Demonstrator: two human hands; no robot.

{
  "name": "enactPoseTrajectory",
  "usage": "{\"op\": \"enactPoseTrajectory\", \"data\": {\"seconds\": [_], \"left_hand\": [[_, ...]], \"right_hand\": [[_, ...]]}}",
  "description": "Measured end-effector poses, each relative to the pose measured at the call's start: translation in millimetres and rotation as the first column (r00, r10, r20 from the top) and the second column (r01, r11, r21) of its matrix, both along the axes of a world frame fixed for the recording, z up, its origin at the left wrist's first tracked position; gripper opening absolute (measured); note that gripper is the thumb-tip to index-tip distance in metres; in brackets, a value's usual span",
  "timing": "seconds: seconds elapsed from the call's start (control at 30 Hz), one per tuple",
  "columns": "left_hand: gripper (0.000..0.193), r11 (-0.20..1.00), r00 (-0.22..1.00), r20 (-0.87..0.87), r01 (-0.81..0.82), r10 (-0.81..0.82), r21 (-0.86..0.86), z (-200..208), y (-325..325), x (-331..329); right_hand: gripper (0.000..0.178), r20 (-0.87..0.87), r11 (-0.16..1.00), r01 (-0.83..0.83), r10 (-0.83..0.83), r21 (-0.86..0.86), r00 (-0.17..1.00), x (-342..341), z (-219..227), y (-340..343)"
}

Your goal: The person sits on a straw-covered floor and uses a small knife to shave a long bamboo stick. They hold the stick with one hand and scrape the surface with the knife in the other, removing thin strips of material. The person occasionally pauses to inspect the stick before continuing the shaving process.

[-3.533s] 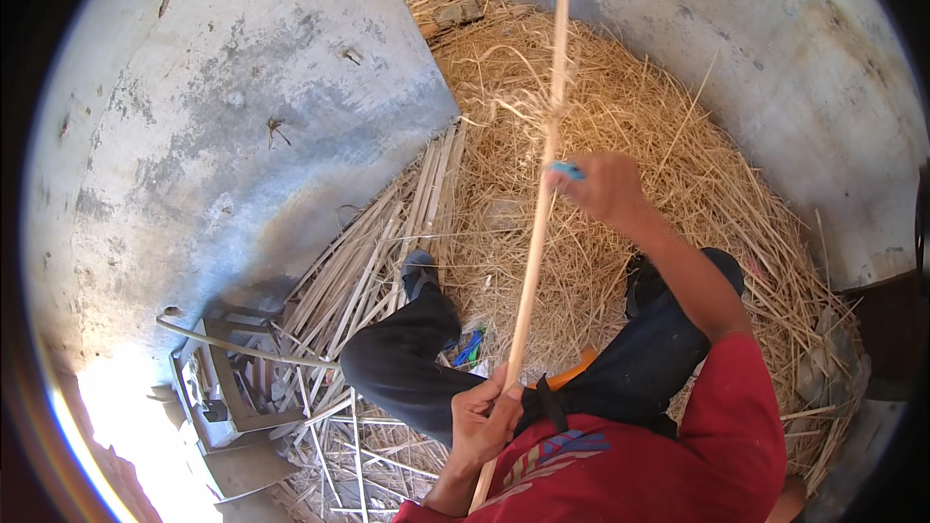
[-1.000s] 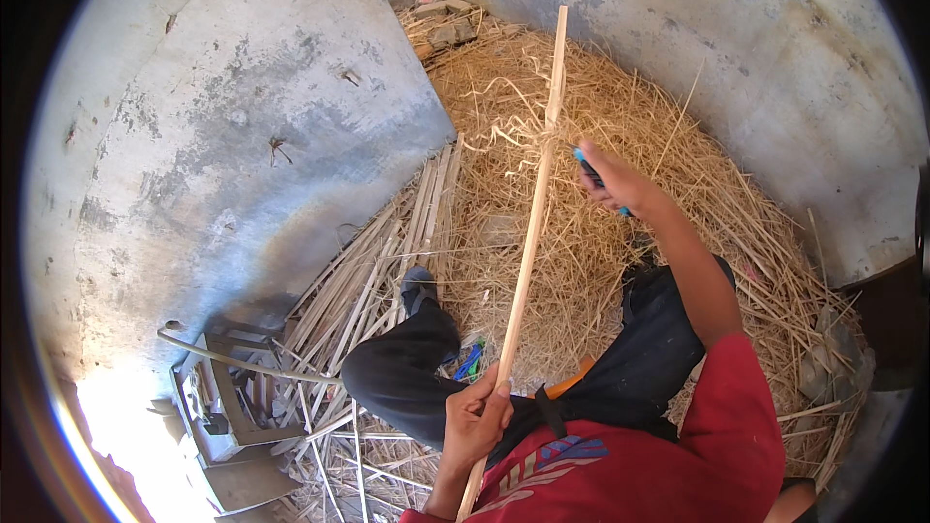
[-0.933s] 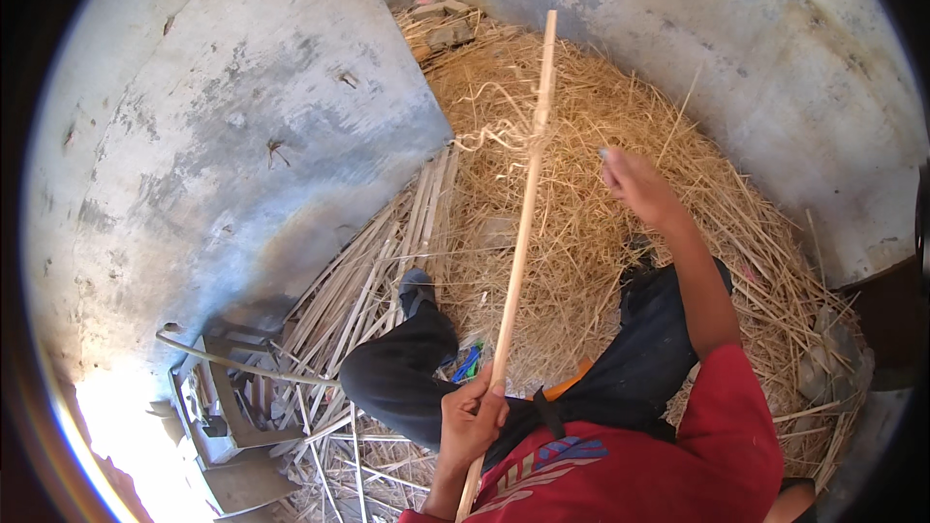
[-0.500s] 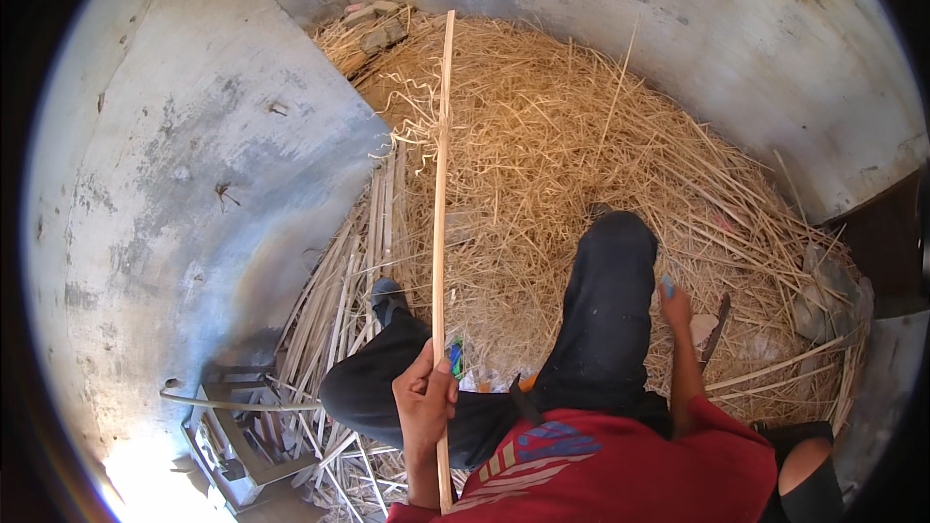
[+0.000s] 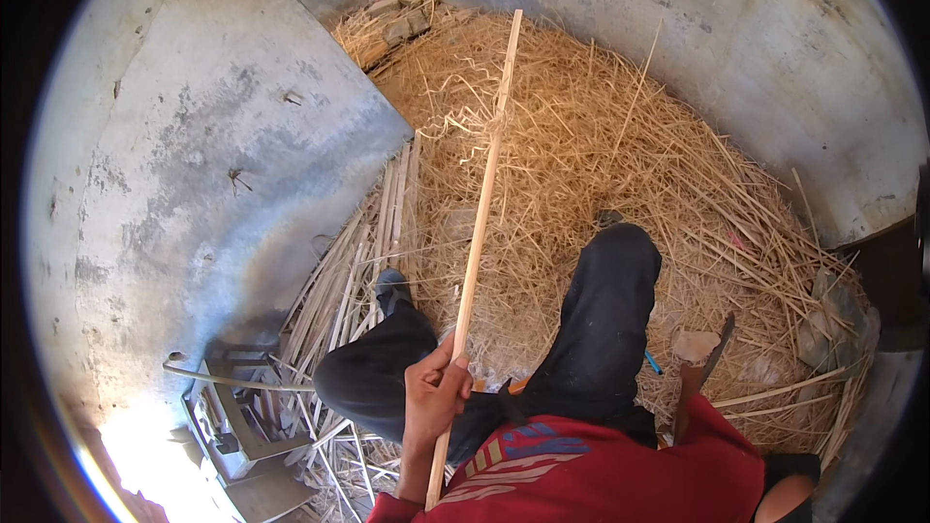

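My left hand (image 5: 438,392) is closed round the lower part of a long pale bamboo strip (image 5: 478,232). The strip slants up and away over the heap, its bottom end against my red shirt. Thin curled shavings (image 5: 472,123) cling to its side towards the far end. Of my right arm only the red sleeve and a shaded bit of forearm (image 5: 688,389) show; my right hand is hidden beside my leg. A thin blue thing (image 5: 653,363) pokes out by my right thigh, and whether my hand holds it is hidden.
A broad heap of straw-coloured shavings (image 5: 552,136) covers the floor ahead. Split strips (image 5: 358,252) lie by the left wall panel (image 5: 242,107). On my right are a dark long blade (image 5: 720,341) and a pale flat piece (image 5: 693,345). An overturned frame (image 5: 242,426) stands lower left.
The bamboo strip's far end has swung right, so it now slants. My right hand, beside my knee before with something blue in it, has drawn back out of sight.
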State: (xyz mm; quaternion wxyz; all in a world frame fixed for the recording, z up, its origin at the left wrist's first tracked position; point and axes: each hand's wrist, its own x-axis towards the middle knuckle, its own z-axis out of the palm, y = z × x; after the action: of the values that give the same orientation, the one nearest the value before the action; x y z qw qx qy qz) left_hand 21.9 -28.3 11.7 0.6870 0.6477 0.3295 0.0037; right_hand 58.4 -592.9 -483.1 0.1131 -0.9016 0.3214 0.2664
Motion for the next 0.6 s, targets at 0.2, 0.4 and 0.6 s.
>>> {"op": "enactPoseTrajectory", "data": {"seconds": [0.2,0.4,0.6], "left_hand": [[0.042,0.999,0.998,-0.059,-0.017,0.019,0.031,-1.5,-4.0,4.1],[0.043,0.975,0.993,-0.115,0.045,-0.021,0.216,12.9,9.5,4.9],[0.043,0.925,0.978,-0.204,0.113,-0.04,0.363,46.1,55.8,-12.7]], "right_hand": [[0.061,0.088,0.939,0.331,-0.323,-0.096,0.942,-37.7,48.6,3.9],[0.063,-0.082,0.945,0.318,-0.323,-0.073,0.943,-60.6,10.3,-2.4],[0.061,-0.093,0.936,0.353,-0.352,0.001,0.931,-63.5,-7.5,-19.0]]}}
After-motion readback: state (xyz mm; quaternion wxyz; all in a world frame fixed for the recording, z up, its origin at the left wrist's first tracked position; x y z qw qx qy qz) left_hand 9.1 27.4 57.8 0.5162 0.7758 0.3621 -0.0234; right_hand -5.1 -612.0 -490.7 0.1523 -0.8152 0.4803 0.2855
